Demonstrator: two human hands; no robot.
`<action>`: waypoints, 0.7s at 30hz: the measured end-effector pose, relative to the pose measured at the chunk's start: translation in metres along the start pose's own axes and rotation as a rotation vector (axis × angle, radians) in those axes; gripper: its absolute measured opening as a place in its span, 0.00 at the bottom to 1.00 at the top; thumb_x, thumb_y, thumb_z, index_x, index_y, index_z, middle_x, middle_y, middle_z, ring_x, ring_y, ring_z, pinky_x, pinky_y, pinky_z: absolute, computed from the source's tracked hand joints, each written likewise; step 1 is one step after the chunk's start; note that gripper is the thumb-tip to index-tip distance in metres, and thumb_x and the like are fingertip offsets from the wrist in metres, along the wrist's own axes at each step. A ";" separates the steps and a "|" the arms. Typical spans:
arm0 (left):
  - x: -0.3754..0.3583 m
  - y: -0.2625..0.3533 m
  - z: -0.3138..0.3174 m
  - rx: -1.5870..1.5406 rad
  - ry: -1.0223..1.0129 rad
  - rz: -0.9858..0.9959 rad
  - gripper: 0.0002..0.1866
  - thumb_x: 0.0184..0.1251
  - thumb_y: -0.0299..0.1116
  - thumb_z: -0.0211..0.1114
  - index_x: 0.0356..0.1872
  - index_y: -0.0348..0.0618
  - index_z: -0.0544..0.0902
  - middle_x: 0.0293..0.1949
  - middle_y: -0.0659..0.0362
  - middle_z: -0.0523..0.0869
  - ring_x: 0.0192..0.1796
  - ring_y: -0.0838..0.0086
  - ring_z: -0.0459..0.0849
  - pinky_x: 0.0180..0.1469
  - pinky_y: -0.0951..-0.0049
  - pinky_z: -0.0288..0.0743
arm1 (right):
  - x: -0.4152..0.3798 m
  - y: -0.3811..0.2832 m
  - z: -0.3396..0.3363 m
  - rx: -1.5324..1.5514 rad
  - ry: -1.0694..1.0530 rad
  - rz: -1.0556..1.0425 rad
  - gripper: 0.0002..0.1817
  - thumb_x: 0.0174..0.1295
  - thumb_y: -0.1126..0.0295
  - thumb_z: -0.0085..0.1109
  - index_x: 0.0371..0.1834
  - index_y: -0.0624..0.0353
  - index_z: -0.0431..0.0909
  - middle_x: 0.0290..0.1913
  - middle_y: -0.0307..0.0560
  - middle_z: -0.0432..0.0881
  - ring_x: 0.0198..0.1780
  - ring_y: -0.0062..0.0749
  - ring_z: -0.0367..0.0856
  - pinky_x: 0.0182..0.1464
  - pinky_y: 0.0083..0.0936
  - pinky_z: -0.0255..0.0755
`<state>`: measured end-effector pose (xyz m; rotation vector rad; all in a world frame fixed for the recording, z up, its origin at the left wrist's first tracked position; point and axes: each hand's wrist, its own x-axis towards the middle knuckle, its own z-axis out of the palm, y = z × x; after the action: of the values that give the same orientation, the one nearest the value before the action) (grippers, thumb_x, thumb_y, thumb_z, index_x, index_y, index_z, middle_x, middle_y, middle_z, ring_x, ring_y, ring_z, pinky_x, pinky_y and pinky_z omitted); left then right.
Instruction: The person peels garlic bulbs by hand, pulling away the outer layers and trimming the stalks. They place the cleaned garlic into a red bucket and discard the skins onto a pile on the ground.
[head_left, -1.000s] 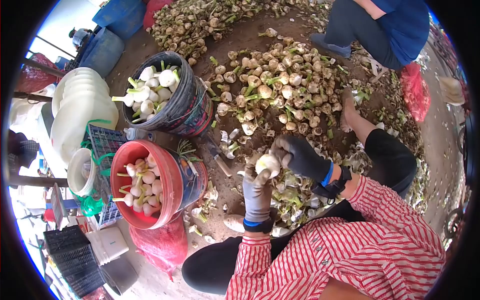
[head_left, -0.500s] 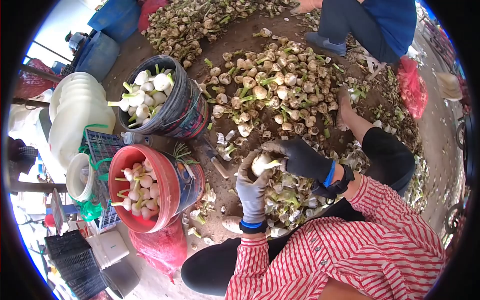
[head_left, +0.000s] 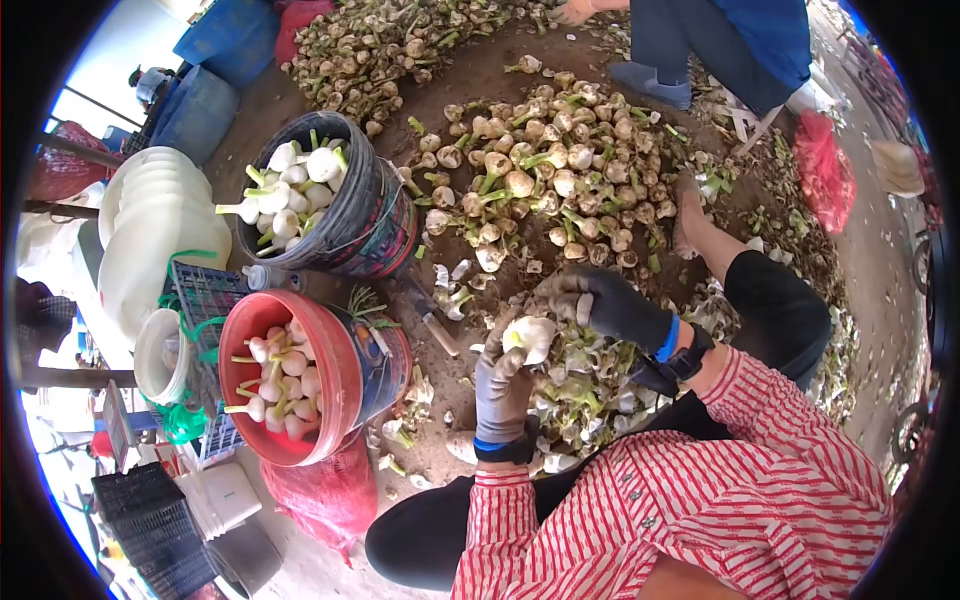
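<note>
A white garlic bulb rests in my left hand, whose grey-gloved fingers are closed around its lower and left side. The bulb's short green stem end faces left. Just up and right of it is my right hand, in a dark glove, apart from the bulb. Its fingers are curled together and slightly blurred; whether they pinch anything is hidden. Beyond my hands lies a heap of unpeeled garlic bulbs with soil on them. Loose garlic skins cover the ground below my right hand.
To the left, a red bucket and a black bucket hold cleaned garlic bulbs. A knife lies near them. A red mesh sack sits below the red bucket. Another person's leg and hand show at the top.
My right hand has moved off the bulb, slightly up and right. The bulb has turned in my left hand, its stem now facing left instead of right, and more white shows.
</note>
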<state>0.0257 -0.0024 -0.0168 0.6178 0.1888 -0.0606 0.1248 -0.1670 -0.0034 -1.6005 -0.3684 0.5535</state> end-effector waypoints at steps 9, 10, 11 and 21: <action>0.005 -0.002 0.026 0.232 0.201 0.220 0.38 0.50 0.37 0.71 0.60 0.34 0.61 0.39 0.57 0.78 0.40 0.73 0.79 0.49 0.75 0.74 | -0.011 -0.005 0.023 -0.565 0.029 -0.334 0.07 0.50 0.73 0.57 0.31 0.62 0.74 0.28 0.56 0.78 0.32 0.50 0.77 0.33 0.34 0.71; 0.004 0.000 0.031 0.213 0.304 0.220 0.35 0.51 0.35 0.71 0.58 0.35 0.63 0.39 0.57 0.79 0.40 0.73 0.79 0.48 0.75 0.74 | -0.011 -0.004 0.024 -0.583 0.061 -0.376 0.06 0.50 0.74 0.56 0.31 0.62 0.74 0.28 0.56 0.77 0.31 0.50 0.77 0.33 0.34 0.71; 0.007 -0.007 0.009 0.044 0.134 0.194 0.30 0.54 0.37 0.68 0.55 0.36 0.66 0.38 0.57 0.80 0.38 0.72 0.80 0.46 0.75 0.74 | -0.007 -0.002 0.023 -0.583 0.059 -0.378 0.06 0.50 0.74 0.56 0.31 0.62 0.74 0.28 0.56 0.77 0.31 0.50 0.77 0.33 0.34 0.71; 0.007 -0.007 0.011 0.169 0.230 0.150 0.27 0.61 0.37 0.59 0.59 0.33 0.66 0.42 0.57 0.80 0.42 0.76 0.79 0.45 0.78 0.74 | -0.009 -0.011 0.024 -0.464 -0.001 -0.252 0.11 0.53 0.66 0.59 0.34 0.60 0.74 0.29 0.46 0.76 0.32 0.37 0.78 0.35 0.29 0.70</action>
<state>0.0336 -0.0145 -0.0135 0.8056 0.3621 0.1414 0.1050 -0.1512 0.0073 -1.9583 -0.7283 0.2852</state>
